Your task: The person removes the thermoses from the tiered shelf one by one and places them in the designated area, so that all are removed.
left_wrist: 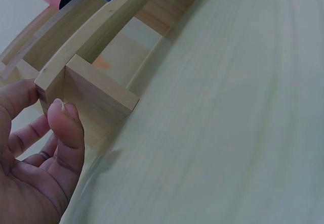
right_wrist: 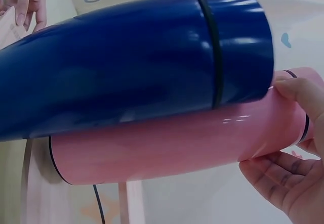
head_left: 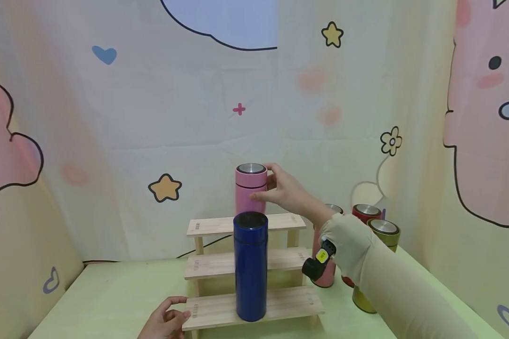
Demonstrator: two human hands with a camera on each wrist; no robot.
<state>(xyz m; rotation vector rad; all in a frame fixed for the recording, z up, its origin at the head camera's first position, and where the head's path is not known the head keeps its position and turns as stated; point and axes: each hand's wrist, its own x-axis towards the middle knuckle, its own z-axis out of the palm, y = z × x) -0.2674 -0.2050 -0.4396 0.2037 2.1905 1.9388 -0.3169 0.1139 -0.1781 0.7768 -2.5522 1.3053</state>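
Note:
My right hand (head_left: 286,188) grips a pink thermos flask (head_left: 251,181) near its top, thumb on the near side. The flask is upright over the wooden tiered rack (head_left: 294,299); its base is hidden in the head view behind a dark blue flask (head_left: 251,278) standing on the lowest tier. In the right wrist view, fingers and thumb of the right hand (right_wrist: 298,178) lie round the pink flask (right_wrist: 152,158), with the blue flask (right_wrist: 126,62) in front. My left hand (head_left: 165,318) pinches the left end of the lowest tier, its corner between thumb and forefinger in the left wrist view.
Right of the rack, partly behind my right forearm, stand another pink flask (head_left: 325,278), a red flask (head_left: 366,212) and an olive-green flask (head_left: 383,230). A printed curtain (head_left: 174,117) hangs behind the light green table (head_left: 110,292). A dark cord (head_left: 208,245) runs behind the rack.

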